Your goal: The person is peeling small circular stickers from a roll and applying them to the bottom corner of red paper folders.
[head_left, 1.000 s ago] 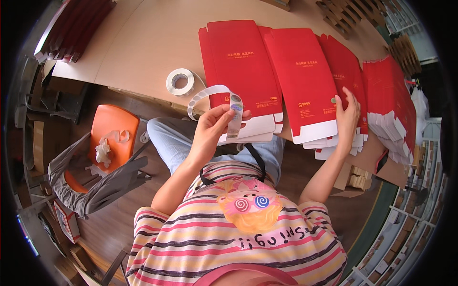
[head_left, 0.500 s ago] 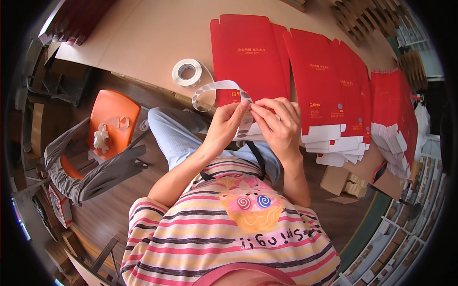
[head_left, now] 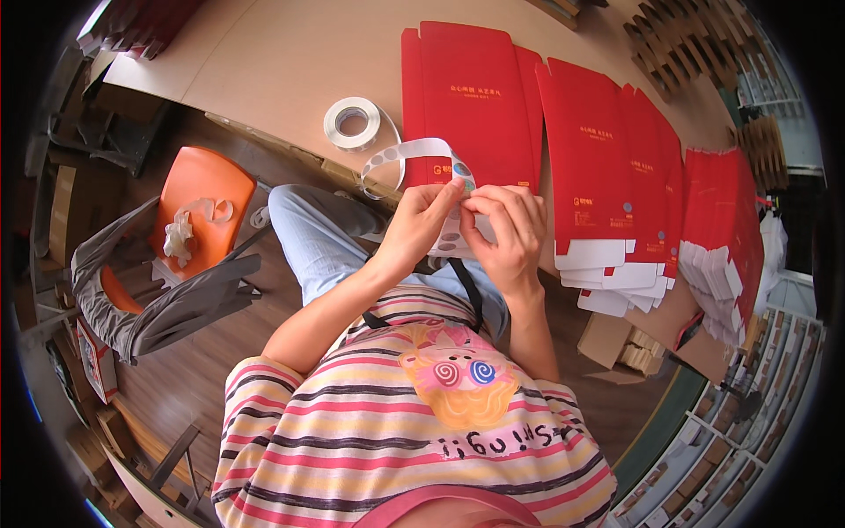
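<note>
A white strip of round stickers [head_left: 429,148] loops up from a roll of stickers [head_left: 335,134] on the table. My left hand [head_left: 421,222] pinches this strip between thumb and fingers, and its tail hangs down below. Close beside it, my right hand [head_left: 512,231] is closed, thumb and fingertips meeting at the edge of a greenish round sticker [head_left: 466,183] on the strip. Those fingertips hide how much of the sticker they grip. Beyond my hands lies a flat red box [head_left: 471,101] with gold print.
More flat red boxes [head_left: 585,150] overlap to the right, some bearing a round sticker. Past them stands a red stack [head_left: 722,198] with white flaps. An orange chair [head_left: 202,176] is at the left, and an open carton [head_left: 606,339] sits below the table's right side.
The view has shifted slightly, so the table and boxes sit a little differently. Both hands stay together at the strip, where a greenish sticker now shows beside my fingertips.
</note>
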The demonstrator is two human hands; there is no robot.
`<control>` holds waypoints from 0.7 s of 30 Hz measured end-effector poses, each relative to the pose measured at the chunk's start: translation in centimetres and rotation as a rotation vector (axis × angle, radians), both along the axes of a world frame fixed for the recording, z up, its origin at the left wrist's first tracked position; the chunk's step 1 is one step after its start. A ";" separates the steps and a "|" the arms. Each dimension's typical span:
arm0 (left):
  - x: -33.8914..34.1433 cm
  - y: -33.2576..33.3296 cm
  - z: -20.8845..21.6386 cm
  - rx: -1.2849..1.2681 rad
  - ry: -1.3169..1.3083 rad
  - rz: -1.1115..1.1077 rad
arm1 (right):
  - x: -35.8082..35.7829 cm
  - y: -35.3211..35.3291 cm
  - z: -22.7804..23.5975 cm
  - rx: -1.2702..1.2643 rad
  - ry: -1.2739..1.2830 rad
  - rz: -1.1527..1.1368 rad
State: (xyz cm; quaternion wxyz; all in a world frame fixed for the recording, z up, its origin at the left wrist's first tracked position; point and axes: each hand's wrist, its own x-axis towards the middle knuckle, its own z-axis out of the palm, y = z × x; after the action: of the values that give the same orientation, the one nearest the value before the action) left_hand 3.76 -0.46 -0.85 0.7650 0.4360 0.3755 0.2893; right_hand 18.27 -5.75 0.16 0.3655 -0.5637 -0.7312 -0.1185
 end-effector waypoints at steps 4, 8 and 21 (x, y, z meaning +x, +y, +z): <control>0.0 0.0 0.2 0.007 0.034 0.011 | 1.1 -0.3 0.9 -0.052 0.224 0.110; -0.7 0.3 -0.1 0.105 0.090 -0.061 | 6.2 -0.9 3.0 -0.418 0.557 0.079; -1.2 -0.9 -1.1 0.448 0.370 -0.133 | 12.8 6.0 1.2 -1.068 0.143 0.256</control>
State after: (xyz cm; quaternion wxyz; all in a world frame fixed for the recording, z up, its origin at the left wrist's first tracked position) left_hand 2.58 -1.40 -2.00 0.5853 0.6632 0.4060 0.2297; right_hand 31.10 0.30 1.36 0.0889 -0.5840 -0.7258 0.3527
